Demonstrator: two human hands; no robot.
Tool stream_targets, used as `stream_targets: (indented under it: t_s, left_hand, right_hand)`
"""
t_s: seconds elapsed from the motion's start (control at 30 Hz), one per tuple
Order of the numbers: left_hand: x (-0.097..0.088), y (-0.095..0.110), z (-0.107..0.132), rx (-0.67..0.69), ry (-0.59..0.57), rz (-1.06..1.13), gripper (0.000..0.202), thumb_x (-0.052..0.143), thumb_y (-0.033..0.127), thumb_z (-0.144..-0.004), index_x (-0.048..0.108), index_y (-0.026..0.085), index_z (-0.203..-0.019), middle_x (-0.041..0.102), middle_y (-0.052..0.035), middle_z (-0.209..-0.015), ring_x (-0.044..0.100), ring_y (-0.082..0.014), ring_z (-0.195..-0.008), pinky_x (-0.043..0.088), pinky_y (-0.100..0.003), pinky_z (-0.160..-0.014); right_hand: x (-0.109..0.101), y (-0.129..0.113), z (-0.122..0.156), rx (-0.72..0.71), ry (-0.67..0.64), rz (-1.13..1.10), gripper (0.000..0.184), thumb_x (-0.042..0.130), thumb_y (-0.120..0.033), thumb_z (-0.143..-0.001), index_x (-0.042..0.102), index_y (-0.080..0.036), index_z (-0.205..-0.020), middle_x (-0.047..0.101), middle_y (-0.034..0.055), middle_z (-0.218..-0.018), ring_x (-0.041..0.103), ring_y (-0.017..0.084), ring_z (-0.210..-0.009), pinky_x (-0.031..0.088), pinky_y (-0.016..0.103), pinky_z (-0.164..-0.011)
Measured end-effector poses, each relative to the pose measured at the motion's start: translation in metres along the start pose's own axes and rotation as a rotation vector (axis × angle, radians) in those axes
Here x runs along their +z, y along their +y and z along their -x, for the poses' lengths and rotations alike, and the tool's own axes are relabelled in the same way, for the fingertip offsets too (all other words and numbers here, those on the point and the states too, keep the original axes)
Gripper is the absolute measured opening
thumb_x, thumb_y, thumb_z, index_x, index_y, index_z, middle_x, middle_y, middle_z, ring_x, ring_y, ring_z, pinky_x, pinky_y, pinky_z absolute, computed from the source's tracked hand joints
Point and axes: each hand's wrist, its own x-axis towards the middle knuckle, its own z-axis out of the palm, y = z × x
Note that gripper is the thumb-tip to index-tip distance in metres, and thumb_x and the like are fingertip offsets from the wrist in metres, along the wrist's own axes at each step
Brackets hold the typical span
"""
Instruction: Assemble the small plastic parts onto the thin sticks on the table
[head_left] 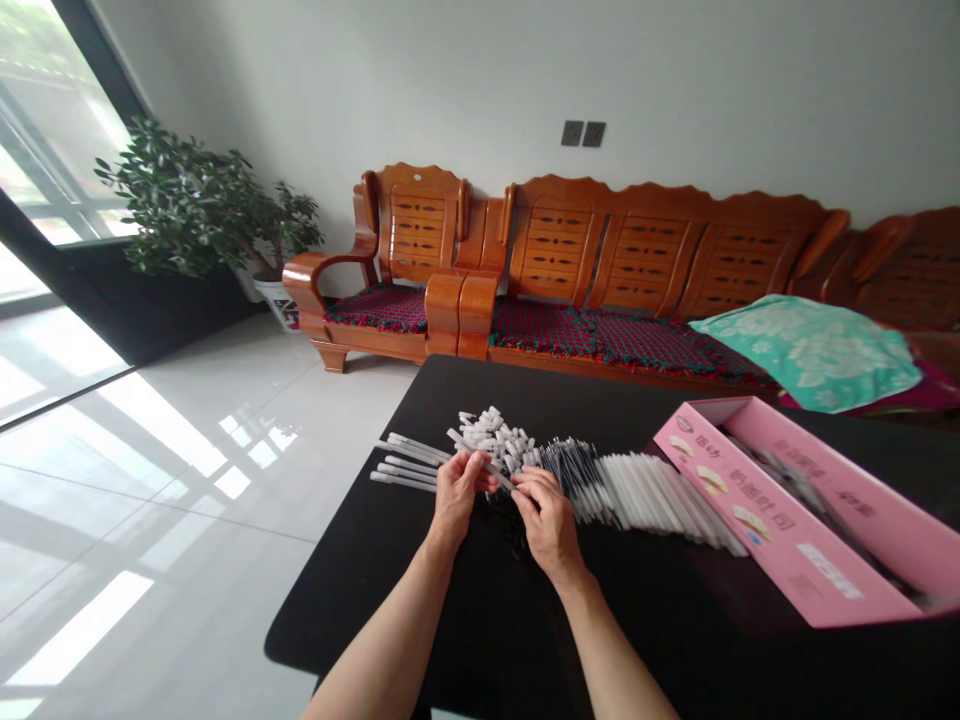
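Observation:
My left hand and my right hand are closed in a pinch on a slender, pale pen that runs between them. Fingers cover both its ends. Left of my left hand lie several whitish, capped pens in a row. Just beyond my fingers is a heap of short white caps. Dark thin refills lie bunched to the right of it, beside a row of translucent white tubes. Small black pieces, hard to make out, lie between my wrists.
The black table ends at a rounded corner on the left. A pink open box with grey contents stands on its right side. Behind are a wooden sofa, a turquoise cushion and a potted plant.

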Motion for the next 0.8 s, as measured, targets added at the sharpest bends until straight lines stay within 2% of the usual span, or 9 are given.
stream_targets:
  t_s: [0.13,0.33,0.57,0.67,0.8]
  left_hand:
    - [-0.0009,-0.0008,-0.0001,0.010,-0.009,-0.008,0.045,0.076,0.055,-0.073,0.068,0.012,-0.081,0.065,-0.0021,-0.057,0.060,-0.0127,-0.047,0.050,-0.023,-0.050]
    - [-0.0033,-0.0062,-0.0026,0.032,-0.028,0.002,0.044,0.076,0.054,-0.074,0.067,0.012,-0.081,0.066,-0.0022,-0.057,0.060,-0.0129,-0.049,0.050,-0.023,-0.050]
    - [-0.0024,-0.0050,-0.0011,0.033,-0.008,-0.021,0.045,0.077,0.055,-0.073,0.067,0.012,-0.080,0.065,-0.0022,-0.056,0.060,-0.0131,-0.047,0.050,-0.023,-0.050]
    - [-0.0026,-0.0053,-0.0016,0.037,-0.005,-0.022,0.045,0.076,0.056,-0.073,0.068,0.012,-0.080,0.065,-0.0024,-0.056,0.060,-0.0131,-0.047,0.050,-0.023,-0.049]
    - [-0.0043,-0.0075,-0.0033,0.046,-0.007,-0.012,0.044,0.075,0.055,-0.075,0.068,0.012,-0.082,0.066,-0.0022,-0.057,0.061,-0.0128,-0.049,0.051,-0.023,-0.051]
  right_hand:
    - [-0.0019,-0.0003,0.0003,0.000,0.008,-0.019,0.014,0.057,-0.020,-0.093,0.065,-0.021,-0.081,0.072,0.0084,-0.096,0.062,0.025,-0.107,0.053,0.044,-0.093]
    - [-0.0042,-0.0004,0.0009,-0.026,-0.051,0.018,0.023,0.046,-0.020,-0.098,0.069,-0.020,-0.095,0.072,0.0086,-0.099,0.060,0.024,-0.108,0.050,0.047,-0.098]
    - [-0.0001,0.0001,0.0016,-0.004,-0.002,-0.004,0.013,0.056,-0.020,-0.093,0.064,-0.021,-0.083,0.071,0.0090,-0.096,0.061,0.025,-0.105,0.052,0.045,-0.094]
    - [-0.0011,0.0009,0.0023,0.019,0.015,0.002,0.010,0.058,-0.023,-0.092,0.065,-0.021,-0.086,0.071,0.0087,-0.099,0.062,0.025,-0.105,0.052,0.045,-0.094]
    - [-0.0030,0.0014,0.0021,0.001,-0.047,0.020,0.020,0.049,-0.021,-0.097,0.068,-0.021,-0.092,0.072,0.0081,-0.097,0.062,0.025,-0.106,0.050,0.046,-0.098]
